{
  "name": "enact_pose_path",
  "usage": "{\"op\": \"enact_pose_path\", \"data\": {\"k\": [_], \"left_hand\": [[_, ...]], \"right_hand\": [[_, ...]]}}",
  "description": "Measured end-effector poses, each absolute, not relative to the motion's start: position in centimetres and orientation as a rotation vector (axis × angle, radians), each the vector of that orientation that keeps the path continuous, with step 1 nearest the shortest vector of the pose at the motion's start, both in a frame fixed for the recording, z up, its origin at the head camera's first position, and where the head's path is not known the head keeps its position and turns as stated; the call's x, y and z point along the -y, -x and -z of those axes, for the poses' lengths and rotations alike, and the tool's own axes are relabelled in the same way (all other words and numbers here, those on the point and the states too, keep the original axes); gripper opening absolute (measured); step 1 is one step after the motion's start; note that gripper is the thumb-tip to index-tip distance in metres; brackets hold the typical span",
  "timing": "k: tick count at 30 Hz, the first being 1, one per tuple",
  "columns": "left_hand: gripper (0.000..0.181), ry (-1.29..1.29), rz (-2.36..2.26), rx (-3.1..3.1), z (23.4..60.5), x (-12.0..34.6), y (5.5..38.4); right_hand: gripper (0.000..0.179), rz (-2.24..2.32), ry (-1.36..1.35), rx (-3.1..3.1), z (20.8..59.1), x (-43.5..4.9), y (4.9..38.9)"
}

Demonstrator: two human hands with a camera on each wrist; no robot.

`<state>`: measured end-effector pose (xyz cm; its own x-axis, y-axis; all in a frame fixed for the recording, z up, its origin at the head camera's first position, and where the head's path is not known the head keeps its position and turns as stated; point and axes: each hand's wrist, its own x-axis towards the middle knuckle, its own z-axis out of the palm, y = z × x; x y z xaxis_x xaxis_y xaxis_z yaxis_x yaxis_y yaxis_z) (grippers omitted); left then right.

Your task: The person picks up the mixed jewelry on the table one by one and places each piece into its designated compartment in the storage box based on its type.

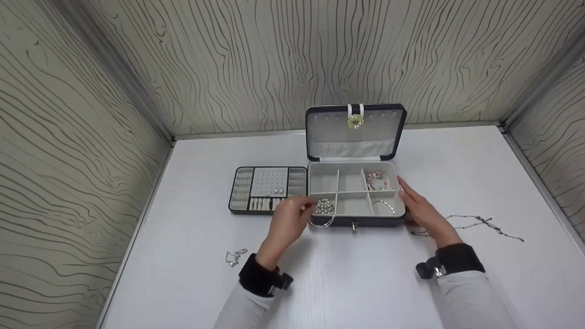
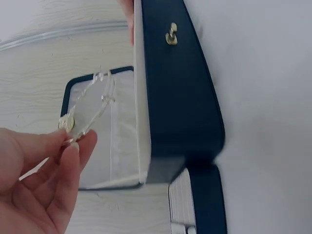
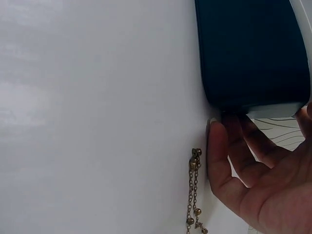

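Note:
My left hand point(image 1: 289, 219) pinches a thin, clear-and-silver bracelet point(image 2: 106, 99) between thumb and fingertips. The loop hangs over the front left corner of the dark blue jewelry box point(image 1: 379, 222), whose lid point(image 1: 352, 137) stands up. Pearl-like beads point(image 1: 324, 209) lie in the front left compartment, partly behind the bracelet. A pink beaded bracelet point(image 1: 375, 175) sits in the back right compartment, and a slim bracelet point(image 1: 386, 204) in the front right one. With its fingers loosely bent, my right hand point(image 1: 422, 210) rests against the box's right side.
Left of the box lies a tray point(image 1: 233, 194) with ring slots and pearl earrings point(image 1: 279, 191). A small chain bracelet point(image 1: 235, 257) is on the table at the left. A long beaded necklace point(image 1: 491, 224) stretches out right of the right hand. Patterned walls point(image 1: 256, 59) enclose the table.

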<state>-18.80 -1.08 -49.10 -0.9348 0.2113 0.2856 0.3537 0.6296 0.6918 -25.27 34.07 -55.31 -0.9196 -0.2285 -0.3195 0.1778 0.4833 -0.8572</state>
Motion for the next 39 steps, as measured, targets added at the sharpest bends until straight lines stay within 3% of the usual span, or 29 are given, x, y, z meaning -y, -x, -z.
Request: {"op": "enact_pose_path", "data": {"k": [17, 24, 39], "left_hand": [[0.011, 0.453, 1.257, 2.730, 50.2, -4.7, 23.2], [0.015, 0.355, 1.381, 2.745, 50.8, -5.7, 24.0], [0.017, 0.406, 1.396, 2.871, 53.1, -7.7, 24.5]], "right_hand": [[0.059, 1.399, 0.039, -2.337, 55.2, -34.2, 25.4], [0.057, 1.403, 0.045, -2.334, 55.2, -34.2, 25.4], [0.056, 1.404, 0.010, -2.291, 54.8, -33.8, 25.3]]}}
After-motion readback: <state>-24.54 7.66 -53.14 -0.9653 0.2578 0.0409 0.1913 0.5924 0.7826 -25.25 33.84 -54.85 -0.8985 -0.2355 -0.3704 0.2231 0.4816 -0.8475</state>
